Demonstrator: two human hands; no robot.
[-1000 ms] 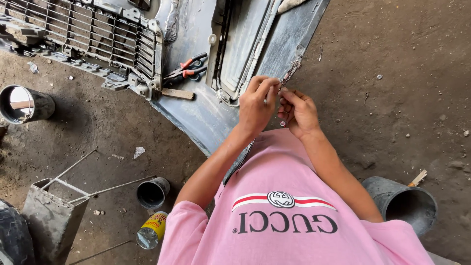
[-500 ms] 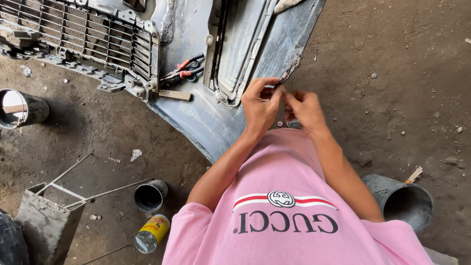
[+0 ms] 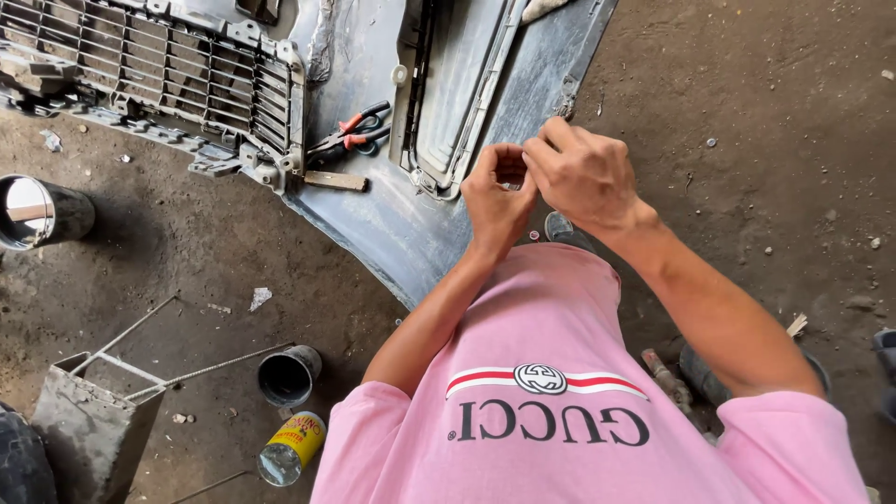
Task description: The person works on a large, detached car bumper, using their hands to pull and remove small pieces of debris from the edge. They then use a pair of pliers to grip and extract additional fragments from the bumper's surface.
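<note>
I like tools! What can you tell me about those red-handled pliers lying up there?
The pliers have red and black handles and dark metal jaws. They lie flat on the grey car bumper, beside the black grille, just above a small wooden block. The handles point up and right. No hand touches them.

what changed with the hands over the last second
Both hands lifted slightly off the grey bumper panel and drew closer. The left hand and right hand now meet fingertip to fingertip, pinching something too small to make out. Earlier they worked nearer the panel's edge. The red-handled pliers, the grille and the yellow can stayed put.
</note>
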